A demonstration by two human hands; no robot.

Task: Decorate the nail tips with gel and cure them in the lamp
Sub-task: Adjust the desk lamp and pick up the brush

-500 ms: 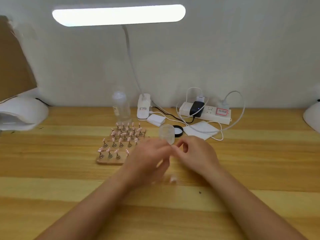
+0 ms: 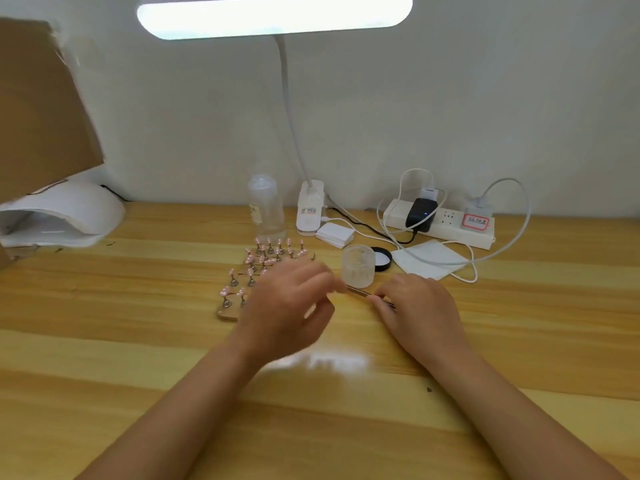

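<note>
We see a pale wall (image 2: 450, 98) behind a wooden table (image 2: 104, 341) of light and darker planks, lit by a bar-shaped desk lamp (image 2: 273, 15) whose bent neck runs down to a white clip base (image 2: 310, 213) at the table's far edge. At far left stands a brown cardboard sheet (image 2: 38, 109), and below it the white curing lamp (image 2: 62, 216), its opening towards us. At far right lies a white power strip (image 2: 446, 225) with plugs and looping white cables, a folded white tissue (image 2: 429, 259) just before it. A clear plastic bottle (image 2: 266, 209) stands beside the clip base, near a small stack of white pads (image 2: 335, 234). In front of the bottle, the wooden board (image 2: 227, 313) carries rows of pink nail tips (image 2: 258, 258) on small metal stands; the left hand (image 2: 287, 306), blurred, covers its near right part. A frosted jar (image 2: 358, 266) stands open, its black lid (image 2: 382, 259) just behind. The right hand (image 2: 415, 306) pinches a thin metal tool (image 2: 358, 293) with curled fingers; the left fingertips meet its other end, but we cannot tell whether they grip it.
</note>
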